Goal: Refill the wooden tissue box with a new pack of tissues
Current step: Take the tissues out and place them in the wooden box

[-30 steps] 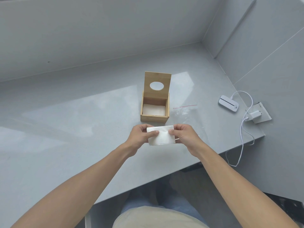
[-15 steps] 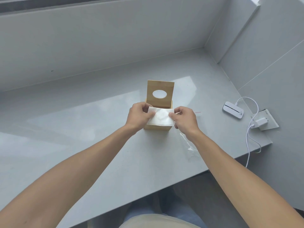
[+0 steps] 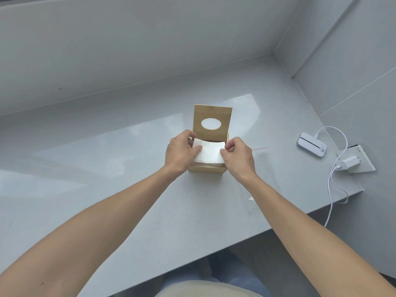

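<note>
Grey surface (image 3: 107, 189), wooden tissue box (image 3: 206, 169) mid-surface, hinged lid (image 3: 212, 113) with oval slot standing upright at the back. Tissue pack (image 3: 211, 154) sits over the box opening, apparently part-way in, not seated. Left hand (image 3: 179, 153) and right hand (image 3: 237, 155) both closed on the pack, pinching its short ends. Step looks like insertion. Next likely: press the pack down level inside the walls, release, then close the lid. Charger and cable (image 3: 334, 168) well off to the right, no interference.

Upright lid (image 3: 212, 122) walls the wooden box (image 3: 206, 168) behind; counter (image 3: 107, 168) left lies bare, charger (image 3: 311, 144) crowds far right
</note>
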